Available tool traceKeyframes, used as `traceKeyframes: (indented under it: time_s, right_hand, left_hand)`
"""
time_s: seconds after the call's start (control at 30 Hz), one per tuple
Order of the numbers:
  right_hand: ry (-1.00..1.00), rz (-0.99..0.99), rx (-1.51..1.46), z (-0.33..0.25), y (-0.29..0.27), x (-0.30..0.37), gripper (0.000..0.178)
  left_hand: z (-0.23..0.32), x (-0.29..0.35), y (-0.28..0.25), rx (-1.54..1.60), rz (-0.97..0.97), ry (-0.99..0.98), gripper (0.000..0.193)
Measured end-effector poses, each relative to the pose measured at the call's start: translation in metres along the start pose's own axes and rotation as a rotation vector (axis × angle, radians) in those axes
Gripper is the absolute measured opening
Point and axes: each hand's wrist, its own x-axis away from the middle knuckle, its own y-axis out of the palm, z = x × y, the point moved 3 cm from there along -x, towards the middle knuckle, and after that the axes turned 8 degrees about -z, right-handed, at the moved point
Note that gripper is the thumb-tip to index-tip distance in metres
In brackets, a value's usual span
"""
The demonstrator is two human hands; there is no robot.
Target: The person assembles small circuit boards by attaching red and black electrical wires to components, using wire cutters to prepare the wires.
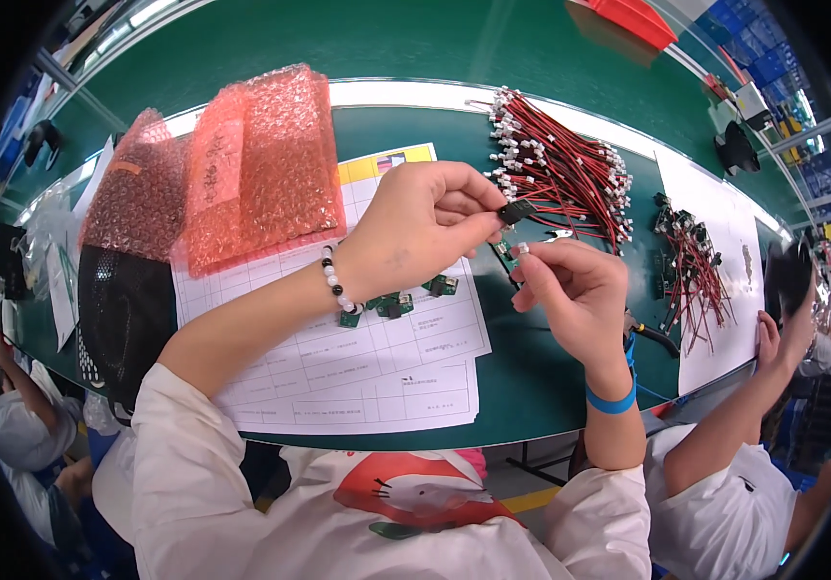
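Green bench at frame centre: left hand has its grip pinched on a small black connector, right hand clamps a white-tipped wire end just below, mating them seemingly needing careful alignment.

Two pink bubble-wrap bags lie at the back of the bench, and two bundles of red wires show: one large bundle too dense to count, and one smaller bundle further right. On the one printed form sheet I make out perhaps four small green circuit boards, though the wrist hides part of that cluster. One black mesh basket sits at the left.
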Motion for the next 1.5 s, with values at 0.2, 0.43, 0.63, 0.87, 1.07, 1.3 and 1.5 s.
traceKeyframes:
  time_s: [0.2, 0.43, 0.63, 0.87, 1.07, 1.3, 1.5]
  right_hand:
    - [0.077, -0.015, 0.041, 0.005, 0.002, 0.003, 0.008]
    - [0.107, -0.018, 0.046, 0.005, 0.001, 0.005, 0.010]
    - [0.220, 0.003, -0.001, 0.005, 0.004, 0.003, 0.014]
    - [0.245, -0.020, -0.127, 0.006, 0.003, 0.005, 0.011]
    - [0.059, -0.038, -0.196, 0.015, -0.004, -0.007, 0.010]
    - [0.137, 0.017, -0.123, 0.009, -0.007, -0.001, 0.010]
    - [0.258, -0.032, -0.213, 0.013, -0.012, -0.001, 0.012]
  left_hand:
    - [-0.004, 0.006, 0.011, -0.068, 0.047, 0.152, 0.014]
    - [0.000, 0.013, 0.017, -0.244, 0.133, 0.320, 0.012]
    - [-0.001, 0.015, 0.020, -0.401, 0.125, 0.465, 0.009]
    - [-0.003, 0.014, 0.024, -0.358, 0.120, 0.476, 0.009]
    - [0.012, 0.013, 0.014, -0.634, 0.093, 0.632, 0.017]
    - [0.015, 0.010, 0.009, -0.428, 0.057, 0.446, 0.016]
    - [0.006, 0.004, 0.008, -0.316, -0.023, 0.281, 0.018]
